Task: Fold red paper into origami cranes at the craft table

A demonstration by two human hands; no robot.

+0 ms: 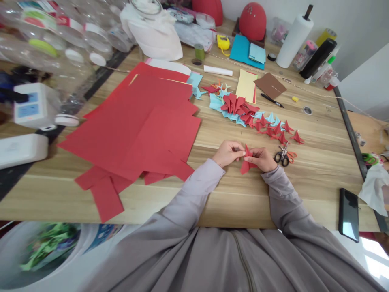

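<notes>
Between my two hands, just above the wooden table [237,198], is a red folded-paper piece [247,163] with a pointed tip upward and a wider flap below. My left hand [228,153] pinches it from the left side with thumb and fingertips. From the right, my right hand [263,159] grips it between thumb and fingers. Beyond my hands lies a row of folded paper cranes [267,125], red and light blue. Scissors [285,156] with black handles, and an orange-handled pair [292,155] partly beneath, lie right of my right hand.
Large red paper sheets [130,125] cover the left side. Farther back are yellow paper [245,85], brown paper [270,85], a black pen [272,100] and a yellow tape measure [223,42]. A phone [349,215] lies at the right front edge. Plastic bottles [75,36] crowd the back left.
</notes>
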